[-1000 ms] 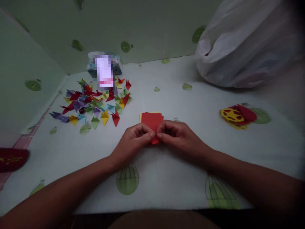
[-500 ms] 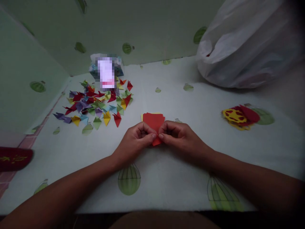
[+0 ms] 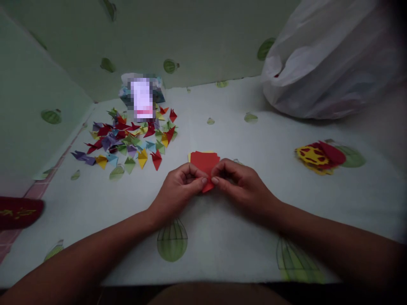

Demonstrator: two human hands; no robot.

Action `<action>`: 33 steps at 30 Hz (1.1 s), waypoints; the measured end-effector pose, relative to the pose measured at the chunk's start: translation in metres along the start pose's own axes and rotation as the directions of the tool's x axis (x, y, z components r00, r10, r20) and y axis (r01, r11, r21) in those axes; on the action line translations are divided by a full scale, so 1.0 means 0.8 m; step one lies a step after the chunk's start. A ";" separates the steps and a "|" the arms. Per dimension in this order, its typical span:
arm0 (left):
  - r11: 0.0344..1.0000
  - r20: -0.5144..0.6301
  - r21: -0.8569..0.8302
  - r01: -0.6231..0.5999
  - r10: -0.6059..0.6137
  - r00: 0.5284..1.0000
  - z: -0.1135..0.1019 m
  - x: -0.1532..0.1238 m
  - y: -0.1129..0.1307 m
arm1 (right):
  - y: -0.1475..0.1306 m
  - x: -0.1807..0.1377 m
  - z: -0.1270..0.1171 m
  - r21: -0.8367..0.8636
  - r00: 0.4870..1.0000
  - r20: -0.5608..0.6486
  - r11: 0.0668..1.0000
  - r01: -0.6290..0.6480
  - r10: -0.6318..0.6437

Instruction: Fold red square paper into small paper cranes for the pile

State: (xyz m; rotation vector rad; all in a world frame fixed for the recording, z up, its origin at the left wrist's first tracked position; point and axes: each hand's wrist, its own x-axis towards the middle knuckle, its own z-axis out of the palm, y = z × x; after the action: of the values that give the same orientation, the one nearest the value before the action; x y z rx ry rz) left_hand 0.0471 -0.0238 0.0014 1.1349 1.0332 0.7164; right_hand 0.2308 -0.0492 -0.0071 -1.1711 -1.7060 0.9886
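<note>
Near the middle of the table, a small piece of red paper [image 3: 207, 187] is pinched from both sides, and its lower end comes to a point. My left hand [image 3: 186, 183] grips its left side between thumb and curled fingers. On the other side my right hand [image 3: 237, 180] has thumb and forefinger closed at its edge. Just behind the fingertips lies a small stack of red paper sheets [image 3: 204, 160], with a pale yellow edge showing at its left. Fingers hide much of the held paper, so its exact folds cannot be made out.
Many colourful folded paper cranes [image 3: 143, 158] are spread at the back left, before a tissue box [image 3: 161, 92] and a blurred-out bright screen [image 3: 142, 97]. A white plastic bag [image 3: 305, 80] stands back right. Red and yellow cut-outs [image 3: 313, 156] lie right; a dark red object [image 3: 20, 212] lies far left.
My right hand has shifted slightly up, its fingers still at the red paper. The paper's lower tip sits a little higher. My left hand is nearly still.
</note>
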 end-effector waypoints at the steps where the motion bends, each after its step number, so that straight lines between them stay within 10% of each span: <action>1: 1.000 -0.024 -0.029 0.003 -0.003 1.000 0.000 0.000 -0.001 | 0.000 -0.001 0.001 -0.059 0.996 -0.036 0.995 0.078 -0.080; 8: 0.997 -0.071 -0.079 -0.005 -0.001 0.997 0.002 -0.002 -0.007 | 0.000 -0.008 0.012 -0.356 0.922 0.077 0.854 0.380 -0.379; 15: 0.990 -0.073 -0.144 -0.004 -0.006 0.997 0.009 -0.006 -0.009 | -0.004 -0.011 0.015 -0.464 0.924 0.001 0.818 0.340 -0.383; 33: 0.967 -0.046 -0.186 -0.173 0.167 0.985 0.015 -0.006 -0.014 | -0.005 -0.010 0.012 -0.113 0.986 -0.139 0.991 0.076 -0.091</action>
State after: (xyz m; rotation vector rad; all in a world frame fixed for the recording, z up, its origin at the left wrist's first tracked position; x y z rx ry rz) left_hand 0.0558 -0.0358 -0.0067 1.0580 0.8785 0.9507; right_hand 0.2222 -0.0593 -0.0085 -1.1990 -1.6956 0.7514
